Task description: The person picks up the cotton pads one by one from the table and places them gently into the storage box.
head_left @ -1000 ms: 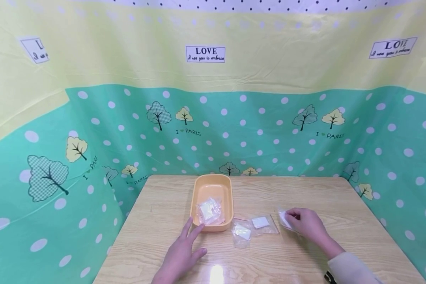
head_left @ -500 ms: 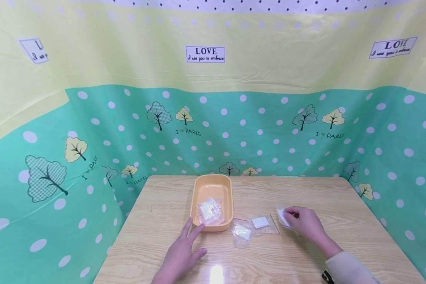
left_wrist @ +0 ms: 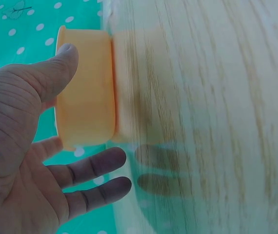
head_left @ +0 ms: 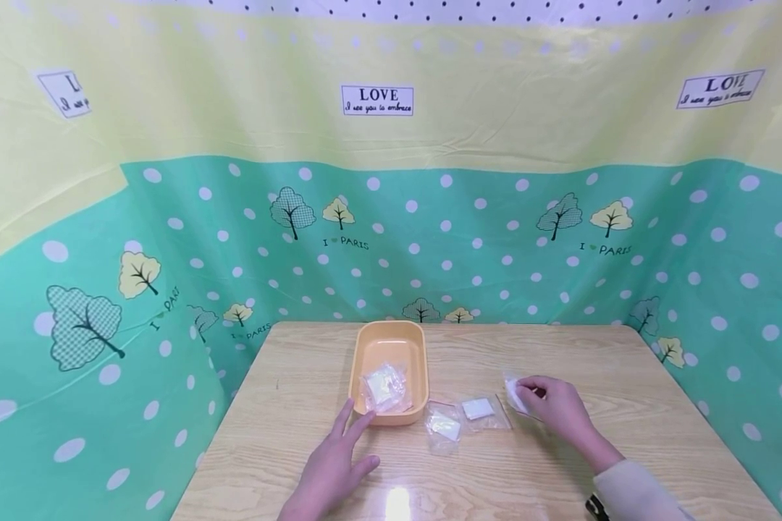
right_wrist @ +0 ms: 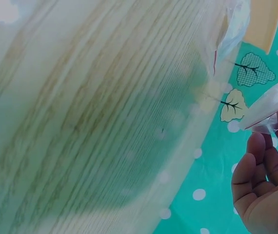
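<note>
My right hand (head_left: 560,412) pinches a small clear zip bag (head_left: 513,394) with something white inside, over the right half of the table. In the right wrist view the held bag (right_wrist: 271,105) shows a red seal line, with thumb and fingers at its edge. Fingers spread, my left hand (head_left: 332,467) reaches the near rim of an orange plastic tray (head_left: 394,351); in the left wrist view its thumb overlaps the tray's wall (left_wrist: 88,92). Clear bags with white contents (head_left: 384,387) lie in the tray's near half.
Two more clear bags with white pieces lie on the wooden table (head_left: 287,434), one near the tray (head_left: 444,427) and one to its right (head_left: 478,410). A green and yellow patterned curtain (head_left: 391,246) surrounds the table at the back and sides.
My right hand has shifted slightly left with the zip bag between its fingers. My left hand, the tray and the other bags stay where they were.
</note>
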`<state>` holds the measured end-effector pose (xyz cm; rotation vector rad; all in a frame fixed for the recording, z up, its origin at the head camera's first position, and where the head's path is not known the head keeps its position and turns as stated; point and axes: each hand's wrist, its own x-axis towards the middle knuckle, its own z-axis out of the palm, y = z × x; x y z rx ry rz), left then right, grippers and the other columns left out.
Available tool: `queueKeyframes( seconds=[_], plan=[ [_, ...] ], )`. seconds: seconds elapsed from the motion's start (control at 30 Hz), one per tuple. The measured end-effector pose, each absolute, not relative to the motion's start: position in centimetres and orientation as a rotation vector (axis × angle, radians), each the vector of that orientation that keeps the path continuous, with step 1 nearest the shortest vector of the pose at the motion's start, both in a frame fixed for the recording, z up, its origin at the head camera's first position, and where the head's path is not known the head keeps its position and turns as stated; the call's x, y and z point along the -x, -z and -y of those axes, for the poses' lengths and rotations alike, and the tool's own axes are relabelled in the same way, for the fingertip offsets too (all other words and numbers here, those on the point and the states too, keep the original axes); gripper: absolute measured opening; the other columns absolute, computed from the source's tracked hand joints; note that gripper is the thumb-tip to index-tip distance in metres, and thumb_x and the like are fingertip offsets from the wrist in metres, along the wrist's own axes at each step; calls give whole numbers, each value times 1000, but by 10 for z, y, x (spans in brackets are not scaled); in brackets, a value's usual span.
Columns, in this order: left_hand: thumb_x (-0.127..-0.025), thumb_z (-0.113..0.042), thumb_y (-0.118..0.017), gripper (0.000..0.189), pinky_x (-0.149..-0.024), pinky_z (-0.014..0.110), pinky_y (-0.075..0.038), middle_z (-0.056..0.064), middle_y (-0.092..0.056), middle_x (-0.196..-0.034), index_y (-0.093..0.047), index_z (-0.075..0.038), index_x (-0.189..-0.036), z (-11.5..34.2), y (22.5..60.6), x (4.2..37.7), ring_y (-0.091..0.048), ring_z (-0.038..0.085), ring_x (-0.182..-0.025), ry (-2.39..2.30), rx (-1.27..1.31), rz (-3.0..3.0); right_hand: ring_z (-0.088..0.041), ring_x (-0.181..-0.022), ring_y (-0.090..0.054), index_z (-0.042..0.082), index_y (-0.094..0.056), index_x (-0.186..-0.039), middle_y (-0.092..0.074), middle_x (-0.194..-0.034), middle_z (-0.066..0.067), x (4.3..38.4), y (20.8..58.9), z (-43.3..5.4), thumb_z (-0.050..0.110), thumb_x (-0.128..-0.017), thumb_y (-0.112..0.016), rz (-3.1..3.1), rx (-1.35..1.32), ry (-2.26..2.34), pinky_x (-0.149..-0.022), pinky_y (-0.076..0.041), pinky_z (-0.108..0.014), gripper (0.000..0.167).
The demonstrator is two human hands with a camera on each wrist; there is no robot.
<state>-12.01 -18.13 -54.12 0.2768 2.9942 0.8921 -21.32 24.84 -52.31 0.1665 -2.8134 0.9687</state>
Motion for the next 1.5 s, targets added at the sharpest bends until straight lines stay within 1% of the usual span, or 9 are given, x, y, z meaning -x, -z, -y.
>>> queueKeyframes(
  seconds=[0.2, 0.5, 0.83, 1.0, 1.33, 1.5],
  plan=[
    [-91, -43, -83, 80, -92, 74, -57, 18, -20, -179, -47, -31, -162, 181, 541, 121, -63, 58, -127, -889, -279, -2993, -14, -86, -64, 8, -81, -116, -81, -104, -8, 213, 520, -245, 19, -101, -72, 2809, -154, -990, -68, -52, -22, 20],
    [-91, -43, -84, 81, -88, 71, -60, 19, -20, -179, -46, -31, -162, 182, 542, 123, -65, 57, -124, -883, -292, -2996, -13, -84, -64, 8, -81, -115, -81, -103, -8, 213, 518, -243, 18, -101, -74, 2794, -148, -1014, -66, -51, -21, 19],
    [-91, -43, -84, 80, -89, 72, -59, 19, -21, -178, -47, -30, -161, 182, 542, 123, -64, 57, -125, -882, -289, -2998, -17, -91, -69, 10, -82, -115, -81, -108, -8, 216, 520, -244, 18, -101, -73, 2802, -147, -1033, -71, -55, -23, 18],
    [-90, -44, -84, 81, -89, 73, -58, 19, -20, -179, -47, -31, -161, 182, 544, 123, -64, 58, -126, -888, -285, -2993, -17, -93, -69, 10, -81, -116, -81, -109, -8, 216, 519, -243, 18, -102, -73, 2809, -142, -1034, -72, -55, -24, 19],
    [-91, -44, -83, 81, -87, 71, -60, 19, -20, -179, -46, -31, -162, 183, 546, 124, -64, 58, -125, -887, -290, -2992, -19, -97, -69, 11, -80, -119, -81, -114, -9, 214, 517, -242, 19, -103, -71, 2838, -112, -1056, -74, -57, -25, 20],
    [-91, -43, -83, 81, -89, 72, -59, 18, -20, -179, -46, -32, -162, 182, 546, 124, -64, 58, -126, -894, -280, -2989, -19, -97, -69, 10, -80, -119, -80, -115, -10, 216, 515, -242, 19, -104, -71, 2826, -117, -1069, -74, -57, -24, 20]
  ],
)
